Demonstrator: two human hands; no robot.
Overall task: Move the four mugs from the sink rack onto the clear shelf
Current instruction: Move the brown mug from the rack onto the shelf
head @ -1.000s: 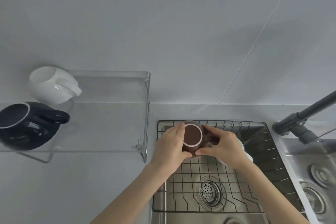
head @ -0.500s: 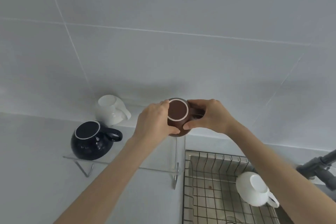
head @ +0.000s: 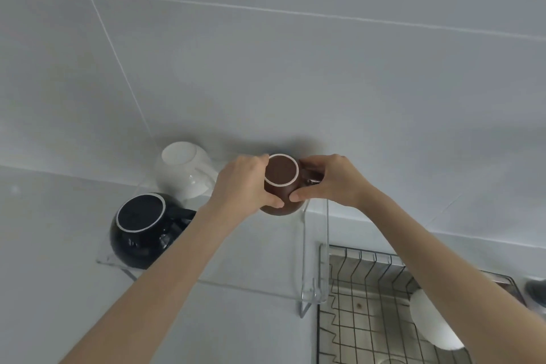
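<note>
Your left hand (head: 246,183) and right hand (head: 331,180) clasp the inverted brown mug (head: 280,186) over the clear shelf (head: 251,284), at its right end. Set too near that edge, it could tip off. White mug (head: 184,170) and black mug (head: 141,229) crowd the left; another white mug (head: 434,325) waits in the sink rack (head: 369,319).

a home kitchen: tiled wall (head: 295,68), wire sink rack (head: 369,319), mugs on a clear shelf (head: 251,284).
</note>
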